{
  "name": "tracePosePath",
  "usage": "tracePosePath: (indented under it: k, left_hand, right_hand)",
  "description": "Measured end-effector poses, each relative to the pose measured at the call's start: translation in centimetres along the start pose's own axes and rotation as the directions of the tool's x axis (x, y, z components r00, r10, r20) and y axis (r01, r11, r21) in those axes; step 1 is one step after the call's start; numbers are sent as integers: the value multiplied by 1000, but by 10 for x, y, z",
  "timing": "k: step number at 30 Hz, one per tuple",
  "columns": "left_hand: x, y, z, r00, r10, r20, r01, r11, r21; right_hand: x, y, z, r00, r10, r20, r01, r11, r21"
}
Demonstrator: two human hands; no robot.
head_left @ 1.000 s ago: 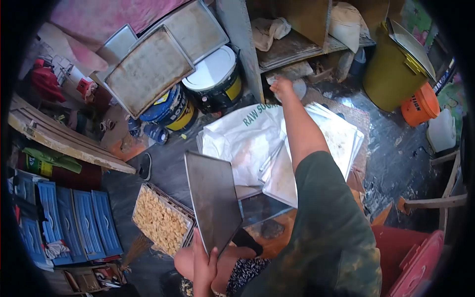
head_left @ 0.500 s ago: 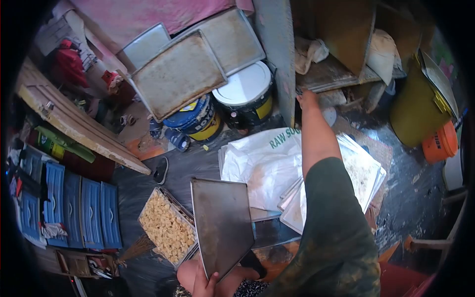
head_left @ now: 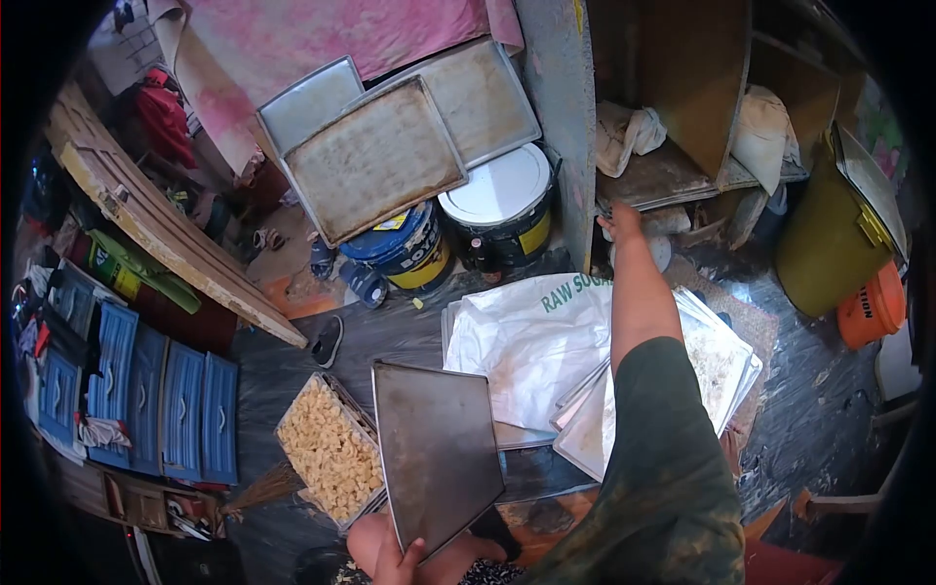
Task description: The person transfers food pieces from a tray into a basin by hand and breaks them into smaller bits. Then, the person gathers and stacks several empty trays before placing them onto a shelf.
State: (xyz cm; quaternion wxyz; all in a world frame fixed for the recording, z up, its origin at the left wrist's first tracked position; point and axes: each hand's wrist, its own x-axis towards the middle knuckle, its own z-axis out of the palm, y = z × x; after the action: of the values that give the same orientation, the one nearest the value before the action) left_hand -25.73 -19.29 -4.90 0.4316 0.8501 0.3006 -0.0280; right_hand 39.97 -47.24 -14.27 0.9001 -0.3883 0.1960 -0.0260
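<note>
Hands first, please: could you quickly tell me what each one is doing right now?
Left hand: closed on the dark metal tray.
Right hand: reaching to the shelf edge; its grip cannot be told.

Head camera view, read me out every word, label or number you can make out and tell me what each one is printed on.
"RAW SUGA": green print on the white sack; the word's end is hidden behind the right arm.
"BOY": partial lettering on the blue and yellow bucket; the rest is unreadable.
"TION": black letters on the orange bucket, start cut off.
Labels on the white-lidded bucket and green package: too blurred to read.
</note>
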Motion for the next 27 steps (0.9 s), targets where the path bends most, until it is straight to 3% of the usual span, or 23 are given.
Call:
tracePosePath:
  k: [1, 5, 7, 8, 11, 14, 16, 21, 22, 24, 25, 27]
  left_hand:
    - [0, -10, 0, 1000, 0, -13, 0, 999, -39]
    - [-2, 14, -5, 1000, 7, 21, -8, 999, 46]
    - [-2, 45, -4, 983, 179, 42, -177, 983, -57]
    - [-3, 45, -5, 985, 168, 45, -166, 984, -59]
    - [-1, 40, -3, 976, 219, 16, -215, 968, -127]
    - [-5, 39, -4, 982, 187, 26, -182, 974, -133]
    - [-7, 37, -1, 986, 167, -13, -166, 970, -179]
    - [-11, 8, -3, 972, 237, 6, -235, 967, -103]
    - [-10, 3, -2, 959, 283, 21, -280, 956, -90]
    - [-16, 14, -1, 966, 254, 44, -246, 960, -136]
    - [-18, 18, -1, 976, 210, 52, -199, 965, -172]
    - [-16, 13, 0, 963, 270, 11, -266, 956, -124]
  right_hand:
    - [-6, -3, 0, 997, 49, 58, -53, 996, 69]
    - [0, -17, 5, 996, 17, 92, -17, 1000, -3]
    - [-5, -30, 14, 999, 18, -37, -17, 999, 30]
    - [-16, -37, 14, 999, 25, -41, -24, 999, 21]
    - [-45, -65, 18, 992, -77, 100, 61, 987, 149]
    - [-67, -77, 1, 994, -2, 112, -21, 979, 202]
    - [-64, -68, -20, 999, 44, 30, -49, 977, 205]
    - [-91, -40, -56, 993, 22, 115, -38, 990, 139]
    - [-100, -35, -62, 994, 9, 106, -25, 989, 144]
    - [-118, -15, -77, 966, -253, 56, 250, 966, 60]
    - [-124, -2, -93, 964, -257, 63, 254, 966, 52]
    - [-162, 4, -114, 967, -239, 87, 236, 971, 39]
